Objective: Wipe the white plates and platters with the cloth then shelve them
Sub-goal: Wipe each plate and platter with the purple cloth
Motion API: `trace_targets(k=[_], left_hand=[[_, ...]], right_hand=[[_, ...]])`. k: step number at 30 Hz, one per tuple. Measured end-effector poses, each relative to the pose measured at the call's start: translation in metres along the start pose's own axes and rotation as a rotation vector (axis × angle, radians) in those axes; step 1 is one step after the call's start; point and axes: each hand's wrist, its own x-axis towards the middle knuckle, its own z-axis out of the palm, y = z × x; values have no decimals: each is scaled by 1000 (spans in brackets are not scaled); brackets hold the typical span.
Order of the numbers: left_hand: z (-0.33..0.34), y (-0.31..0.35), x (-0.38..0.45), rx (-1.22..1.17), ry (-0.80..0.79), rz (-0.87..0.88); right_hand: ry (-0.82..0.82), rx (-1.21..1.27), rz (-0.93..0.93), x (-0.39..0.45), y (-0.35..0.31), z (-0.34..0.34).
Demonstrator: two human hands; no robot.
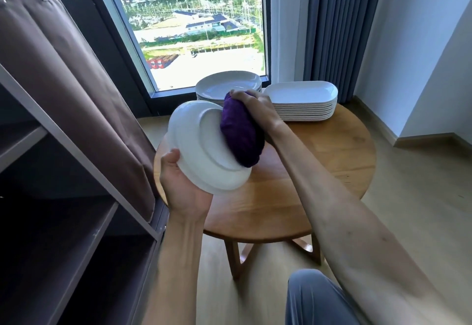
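Centre of frame: left hand (182, 184) is gripping a white plate (204, 145) by its lower rim, thumb curled over the edge, plate tilted with its underside facing up and right. Right hand (255, 106) is clutching a bunched purple cloth (241, 133) and pressing it against the plate's foot ring on the right side.

Key relation: the shelf unit (63, 171) is standing open along the left edge of the frame, on the side of the hand carrying the plate; the left hand is the nearer one to it. Likely the underside wipe is under way, shelving not yet begun.

Behind the hands, upper centre: a stack of round plates (224, 85) and, just to its right, a stack of oblong platters (304, 102), both sitting on the far part of a round wooden table (319, 158). Pale wood floor, window, grey-blue curtain at upper right.
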Motion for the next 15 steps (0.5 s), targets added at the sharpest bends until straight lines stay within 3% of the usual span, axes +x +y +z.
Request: trace_targets(k=[3,7,11,15], left_hand=[[-2,4,5,-50,68,62],[1,4,8,-104,152,98],[3,2,8,-90,257,115],[7,3,8,-74,254,95]], right_hand=[[59,108,27,-9,17,-1],[215,4,-64,-35,36,16],[277,-30,-327,-74,42,37],[300,-92,-620,-98,38,49]])
